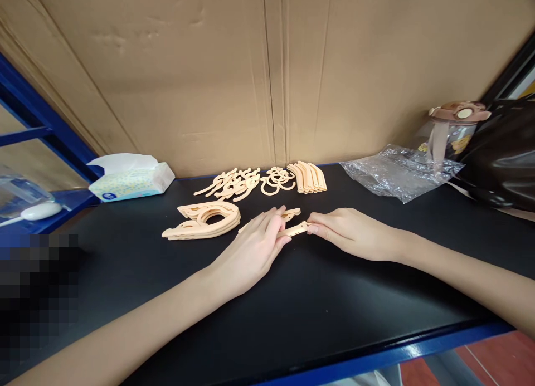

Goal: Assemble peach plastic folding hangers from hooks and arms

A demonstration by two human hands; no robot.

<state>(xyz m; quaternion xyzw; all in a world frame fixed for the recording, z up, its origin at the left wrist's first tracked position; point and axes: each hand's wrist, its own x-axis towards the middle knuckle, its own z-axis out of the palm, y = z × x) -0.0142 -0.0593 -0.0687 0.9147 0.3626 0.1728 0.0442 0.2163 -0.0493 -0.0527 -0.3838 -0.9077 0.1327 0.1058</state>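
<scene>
My left hand (251,249) lies over a cream plastic folding hanger (297,230), its fingers closed round it and hiding most of it. One hanger arm juts out toward the right, and another part shows just behind my fingers. My right hand (355,233) pinches the right end of the jutting arm between thumb and fingers; whether a small part is also in that pinch, I cannot make out. Left of my hands rests a stack of folded hangers (228,228). Farther back are loose hanger pieces (251,181), ring-like hooks (273,190) and a row of curved arms (309,177).
A tissue pack (129,188) stands at the back left of the black table (334,313). At the back right lie a crumpled clear plastic bag (397,177), a bottle (455,116) with a brown lid and a dark bag (501,163). Brown cardboard (188,68) walls off the back.
</scene>
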